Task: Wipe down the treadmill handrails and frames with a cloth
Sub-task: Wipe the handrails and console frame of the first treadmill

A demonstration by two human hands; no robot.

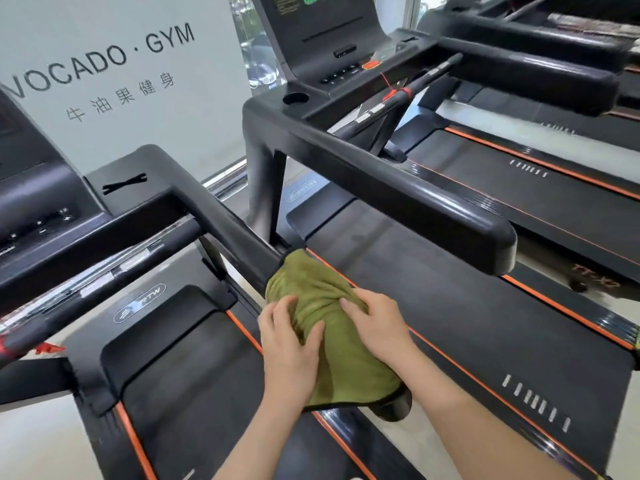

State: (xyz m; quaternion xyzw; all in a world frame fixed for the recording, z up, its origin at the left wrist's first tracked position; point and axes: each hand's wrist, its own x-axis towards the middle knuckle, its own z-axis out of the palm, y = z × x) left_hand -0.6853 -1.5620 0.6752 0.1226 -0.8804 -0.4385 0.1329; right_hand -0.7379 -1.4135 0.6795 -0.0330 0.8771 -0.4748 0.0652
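A green cloth [332, 358] is draped over the near end of the left treadmill's black right handrail [228, 226]. My left hand [289, 344] grips the cloth on its left side, thumb lying across the fabric. My right hand [375, 323] presses on the cloth from the right, fingers curled over the bunched folds. The rail's end cap [394, 407] peeks out below the cloth's black-trimmed hem. A second treadmill stands to the right with its own thick black handrail [415, 199].
Treadmill belts [467, 327] with orange side strips lie below on both sides. A console [322, 36] with a cup holder [295, 98] rises at the back. A frosted wall panel with gym lettering [104, 60] stands behind. A third treadmill sits far right.
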